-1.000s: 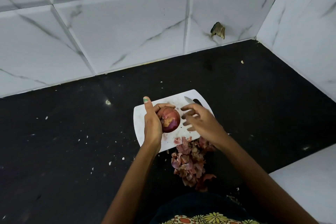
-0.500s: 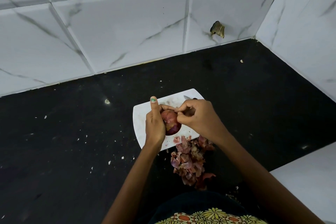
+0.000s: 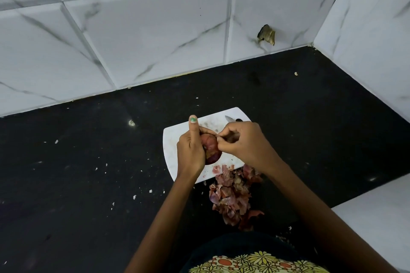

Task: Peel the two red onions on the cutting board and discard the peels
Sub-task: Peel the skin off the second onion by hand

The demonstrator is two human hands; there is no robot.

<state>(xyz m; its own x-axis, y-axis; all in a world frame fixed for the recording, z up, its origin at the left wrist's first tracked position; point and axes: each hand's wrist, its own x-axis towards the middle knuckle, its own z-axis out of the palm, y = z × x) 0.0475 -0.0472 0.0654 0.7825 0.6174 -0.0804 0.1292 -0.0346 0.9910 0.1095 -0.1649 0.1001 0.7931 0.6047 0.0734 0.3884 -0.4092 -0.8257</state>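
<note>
While the left hand [image 3: 190, 153] grips the red onion [image 3: 211, 147] over the cutting board [image 3: 175, 139], right-hand fingers [image 3: 221, 138] pinch its skin — closed tight.

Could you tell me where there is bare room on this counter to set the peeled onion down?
The black counter is open right of the cutting board, toward the side wall, and left of it apart from scattered flecks. The board is crowded by both hands, and its near edge by the peel pile.

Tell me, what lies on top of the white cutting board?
A knife lies at the cutting board far edge, a few peels at its near edge. Whether the held onion touches it is hidden.
</note>
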